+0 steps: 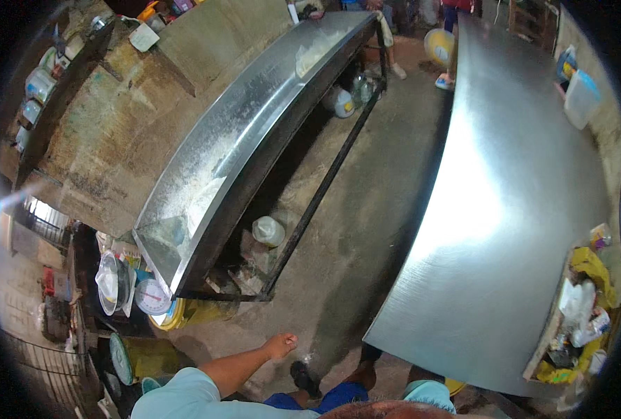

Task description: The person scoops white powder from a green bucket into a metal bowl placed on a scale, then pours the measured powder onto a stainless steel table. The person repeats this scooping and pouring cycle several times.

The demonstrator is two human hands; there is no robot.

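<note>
My left hand (281,345) hangs over the concrete floor at the lower middle, its fingers curled; whether it holds something small cannot be told. My right hand is out of view, hidden below the near end of the smooth metal tabletop (478,251). To the left runs a long metal trough (247,120) on a dark frame. White powder coats its bottom, with a pale heap (203,207) near its close end and another pale mass (310,58) near its far end.
A dial scale (152,297) and yellow bucket (170,319) stand by the trough's near corner. A plastic jug (268,231) sits beneath the trough. A box of bags (551,335) lies at the right. People stand at the far end.
</note>
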